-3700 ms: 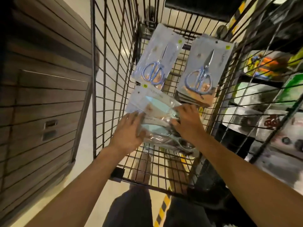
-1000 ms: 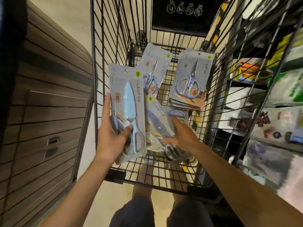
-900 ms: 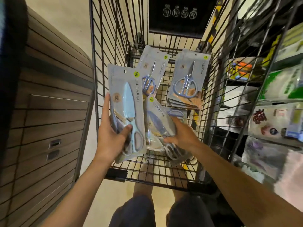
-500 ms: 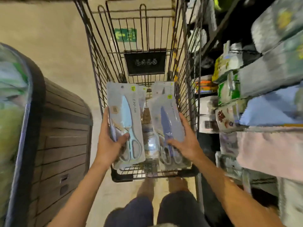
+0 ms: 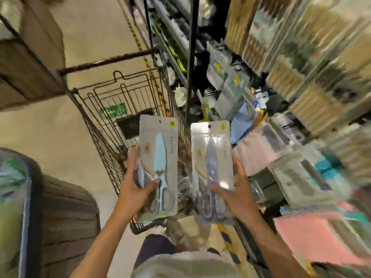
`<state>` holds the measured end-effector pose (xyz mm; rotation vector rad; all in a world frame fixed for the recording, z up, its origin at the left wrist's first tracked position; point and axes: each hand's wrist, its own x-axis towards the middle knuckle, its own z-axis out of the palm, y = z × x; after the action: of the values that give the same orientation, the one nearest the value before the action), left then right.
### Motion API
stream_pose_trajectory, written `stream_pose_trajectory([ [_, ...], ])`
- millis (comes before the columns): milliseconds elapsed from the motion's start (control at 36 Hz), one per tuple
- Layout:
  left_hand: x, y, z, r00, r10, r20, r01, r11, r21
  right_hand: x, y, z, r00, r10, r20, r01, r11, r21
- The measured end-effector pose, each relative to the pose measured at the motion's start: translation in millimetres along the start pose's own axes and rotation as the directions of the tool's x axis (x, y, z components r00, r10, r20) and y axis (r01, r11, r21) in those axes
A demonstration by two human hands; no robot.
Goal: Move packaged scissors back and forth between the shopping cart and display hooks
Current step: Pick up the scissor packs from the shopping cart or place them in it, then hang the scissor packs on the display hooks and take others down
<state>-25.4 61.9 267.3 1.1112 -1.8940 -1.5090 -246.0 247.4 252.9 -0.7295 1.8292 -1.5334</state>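
Both packs have risen out of the shopping cart [image 5: 112, 109]: the left hand [image 5: 138, 189] grips the light-blue scissors pack [image 5: 158, 169], the right hand [image 5: 236, 191] the purple scissors pack [image 5: 210, 157], now swinging right toward the blurred display shelves [image 5: 301, 77].

1. The shelving [image 5: 313, 81] on the right is smeared by motion blur; its goods cannot be told apart.
2. The print on the light-blue scissors pack [image 5: 160, 157] is only partly legible.
3. The lettering on the purple scissors pack [image 5: 210, 157] is washed out by glare.
4. The left hand [image 5: 136, 189] covers that pack's lower left corner.
5. The shopping cart [image 5: 112, 109] floor is hidden behind both packs.
6. Both forearms run off the bottom edge.
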Motion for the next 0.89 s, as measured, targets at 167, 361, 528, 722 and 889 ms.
stream_pose_trajectory([
  [167,-58,28,39,0.989,0.097,0.113,-0.098,0.995,0.002,-99,6,-43,0.981,-0.018,-0.193,0.033,0.997,0.072],
  [361,-127,59,80,0.933,0.191,0.304,-0.183,0.982,-0.053,-217,-7,-78,0.915,-0.007,-0.403,0.047,0.995,0.090],
  [528,-158,87,112,0.846,0.271,0.460,-0.263,0.961,-0.081,-297,-14,-96,0.815,-0.010,-0.580,0.075,0.993,0.087],
  [722,-191,115,151,0.657,0.373,0.656,-0.338,0.923,-0.186,-382,-32,-92,0.630,-0.019,-0.776,0.080,0.996,0.041],
  [889,-233,127,182,0.485,0.425,0.764,-0.374,0.891,-0.259,-457,-39,-87,0.435,-0.004,-0.900,0.012,1.000,0.001],
])
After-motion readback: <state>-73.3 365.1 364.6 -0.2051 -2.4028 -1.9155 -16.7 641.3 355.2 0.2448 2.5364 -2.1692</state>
